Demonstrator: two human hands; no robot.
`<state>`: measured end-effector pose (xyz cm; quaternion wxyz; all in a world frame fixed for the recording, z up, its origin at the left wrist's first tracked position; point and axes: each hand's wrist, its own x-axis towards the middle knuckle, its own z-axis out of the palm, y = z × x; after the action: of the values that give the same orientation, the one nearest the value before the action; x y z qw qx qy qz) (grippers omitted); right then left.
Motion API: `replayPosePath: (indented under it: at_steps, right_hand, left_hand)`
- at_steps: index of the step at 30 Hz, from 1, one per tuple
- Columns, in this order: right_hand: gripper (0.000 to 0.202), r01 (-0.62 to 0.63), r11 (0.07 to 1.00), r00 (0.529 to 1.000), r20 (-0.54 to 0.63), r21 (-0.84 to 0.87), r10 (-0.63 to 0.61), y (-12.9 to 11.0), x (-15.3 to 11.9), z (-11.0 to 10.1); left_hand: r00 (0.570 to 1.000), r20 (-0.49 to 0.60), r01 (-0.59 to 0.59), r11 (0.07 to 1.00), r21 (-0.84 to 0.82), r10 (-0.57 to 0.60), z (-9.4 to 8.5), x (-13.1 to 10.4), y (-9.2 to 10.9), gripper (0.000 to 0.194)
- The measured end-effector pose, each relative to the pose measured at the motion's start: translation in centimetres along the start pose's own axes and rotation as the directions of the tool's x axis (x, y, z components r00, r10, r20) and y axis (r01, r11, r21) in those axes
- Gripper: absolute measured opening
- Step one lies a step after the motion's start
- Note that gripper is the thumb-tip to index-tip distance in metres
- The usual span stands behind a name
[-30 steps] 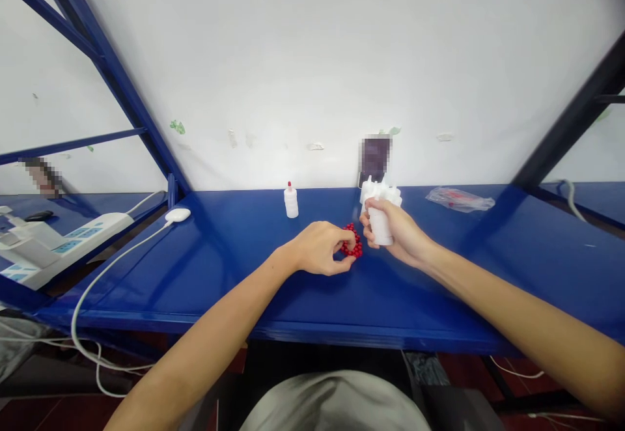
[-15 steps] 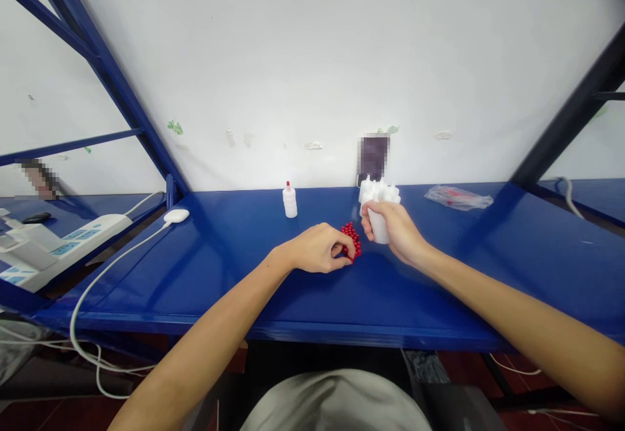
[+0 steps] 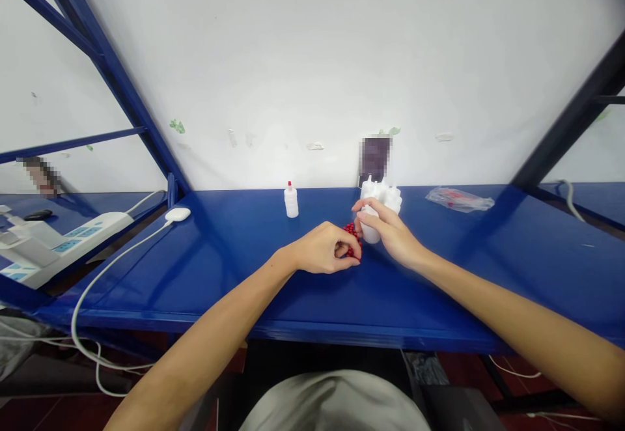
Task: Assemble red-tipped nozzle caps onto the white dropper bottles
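Observation:
My right hand (image 3: pixel 393 230) is wrapped around a white plastic squeeze bottle (image 3: pixel 371 228), which it holds upright just right of the red caps. Behind that hand a cluster of white bottles (image 3: pixel 385 191) stands close together, partly covered by it. My left hand (image 3: pixel 326 249) reaches over the small pile of red caps (image 3: pixel 352 230), with thumb and forefinger pinched together. A bit of red shows at those fingertips, apparently a single cap. Farther back and left, another white bottle (image 3: pixel 291 203) stands upright, wearing a red tip cap.
On the blue table (image 3: pixel 219 262) a clear plastic bag (image 3: pixel 459 199) with something red in it lies at the back right. A blurred dark device (image 3: pixel 375 157) leans on the wall. At left are a white puck-like device on a cable (image 3: pixel 177 215) and a power strip (image 3: pixel 92 239).
The bottle in my right hand has moved left, away from the cluster and nearer my left hand. My left fingertips have shifted slightly right at the cap pile.

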<state>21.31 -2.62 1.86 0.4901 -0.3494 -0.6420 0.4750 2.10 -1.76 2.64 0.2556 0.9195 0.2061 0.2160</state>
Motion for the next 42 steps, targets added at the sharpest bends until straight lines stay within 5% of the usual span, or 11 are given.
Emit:
replayPosePath:
  at_steps: [4,8,11,19,28,42]
  right_hand:
    - [0.022,0.020,0.997,1.000,0.018,-0.073,-0.019,0.0,-0.2,-0.1]
    - [0.018,0.092,0.934,0.996,0.039,-0.345,-0.084,0.1,-0.5,-0.2]
    - [0.018,0.169,0.838,0.986,0.081,-0.519,-0.149,0.2,-0.7,-0.3]
    - [0.039,0.218,0.823,0.975,0.159,-0.524,-0.157,0.0,-0.9,-0.6]
    - [0.057,0.141,0.778,0.988,0.131,-0.612,-0.076,0.3,-0.8,-0.5]
    - [0.052,0.223,0.800,0.972,0.188,-0.558,-0.140,-0.6,-0.8,-0.7]
  left_hand:
    - [0.968,-0.248,0.022,0.999,-0.025,-0.028,0.1,0.1,-0.2,0.012]
    - [0.850,-0.525,0.035,0.999,-0.003,-0.032,0.4,0.4,-0.6,0.014]
    - [0.800,-0.598,0.028,0.999,-0.042,-0.047,0.8,0.6,-0.6,0.016]
    - [0.861,-0.508,-0.060,0.998,-0.030,0.037,1.4,0.6,-0.1,0.014]
    - [0.936,-0.353,-0.003,0.999,0.042,0.017,1.6,0.3,0.1,0.014]
    - [0.963,-0.270,-0.004,0.999,0.040,0.015,1.6,0.2,-0.1,0.023]
